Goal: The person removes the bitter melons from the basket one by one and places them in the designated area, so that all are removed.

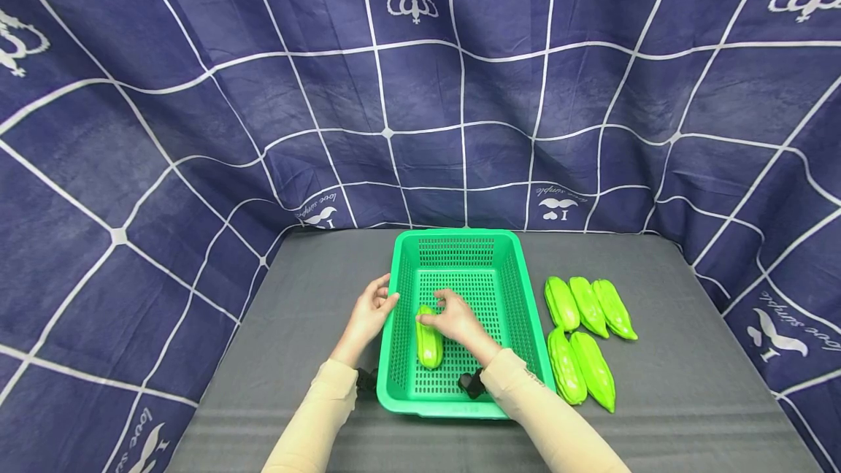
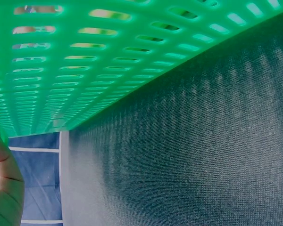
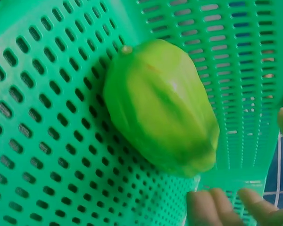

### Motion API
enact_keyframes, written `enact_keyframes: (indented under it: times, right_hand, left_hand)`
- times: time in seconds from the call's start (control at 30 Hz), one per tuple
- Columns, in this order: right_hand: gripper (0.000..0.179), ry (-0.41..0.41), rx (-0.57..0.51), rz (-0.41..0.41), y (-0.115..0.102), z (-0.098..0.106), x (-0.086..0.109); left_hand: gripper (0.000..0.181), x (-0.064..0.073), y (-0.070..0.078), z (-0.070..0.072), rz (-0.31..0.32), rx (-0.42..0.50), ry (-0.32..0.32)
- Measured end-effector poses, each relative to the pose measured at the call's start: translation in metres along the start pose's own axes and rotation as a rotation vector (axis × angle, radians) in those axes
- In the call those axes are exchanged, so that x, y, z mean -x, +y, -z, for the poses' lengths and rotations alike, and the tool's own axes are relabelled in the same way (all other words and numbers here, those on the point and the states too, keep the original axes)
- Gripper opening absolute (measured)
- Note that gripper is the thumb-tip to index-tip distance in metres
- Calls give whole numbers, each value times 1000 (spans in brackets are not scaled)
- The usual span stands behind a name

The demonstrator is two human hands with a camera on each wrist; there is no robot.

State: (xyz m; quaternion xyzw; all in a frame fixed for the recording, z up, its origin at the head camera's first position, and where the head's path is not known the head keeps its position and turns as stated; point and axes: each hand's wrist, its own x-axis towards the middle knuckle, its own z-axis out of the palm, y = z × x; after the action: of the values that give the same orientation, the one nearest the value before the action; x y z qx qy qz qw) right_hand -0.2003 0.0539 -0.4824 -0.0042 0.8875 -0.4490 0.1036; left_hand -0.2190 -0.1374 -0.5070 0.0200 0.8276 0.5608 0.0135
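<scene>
A green plastic basket (image 1: 465, 409) with slotted walls stands before me on the grey table. Inside, near its left wall, lies one bright green, ridged bitter melon (image 1: 430, 347). My left hand (image 1: 369, 310) holds the basket's left rim, its thumb over the top; the left wrist view shows the slotted outer wall (image 2: 99, 61) beside it. Above the far end of the bitter melon hovers my right hand (image 1: 456, 320). In the right wrist view its fingers (image 3: 221, 207) appear just beyond the bitter melon (image 3: 162, 108), apart from it and holding nothing.
Several more bitter melons lie on the table right of the basket, among them a pointed one (image 1: 593, 371) in the near row and another (image 1: 614, 309) in the far row. A blue, white-lined curtain (image 1: 499, 93) hangs behind the table (image 1: 315, 268) and along its sides.
</scene>
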Motion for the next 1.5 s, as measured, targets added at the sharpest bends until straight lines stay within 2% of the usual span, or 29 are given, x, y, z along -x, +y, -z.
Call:
enact_keyframes:
  times: [0.2, 0.6, 0.73, 0.87, 1.0, 1.2, 1.5]
  right_hand:
    - [71, -33, 35, -36, 0, -7, 3]
    - [71, -27, 101, -79, 4, -16, -1]
    - [65, -37, 134, -81, 6, -17, -2]
    - [50, -61, 158, -86, 6, -16, -2]
    - [38, -69, 148, -94, 5, -16, -1]
    - [34, -63, 122, -105, 5, -16, 0]
    - [47, -49, 64, -89, -6, -14, 4]
  left_hand:
    - [54, 0, 0, -1, -9, -7, -2]
    - [54, 2, 0, 0, 9, -19, -9]
    - [55, 3, 0, 0, 17, -32, -16]
    - [56, 2, 1, 1, 24, -29, -11]
    - [56, 3, 1, 1, 11, -27, -16]
    - [55, 2, 0, 0, 14, -28, -16]
    - [55, 2, 0, 0, 5, -35, 0]
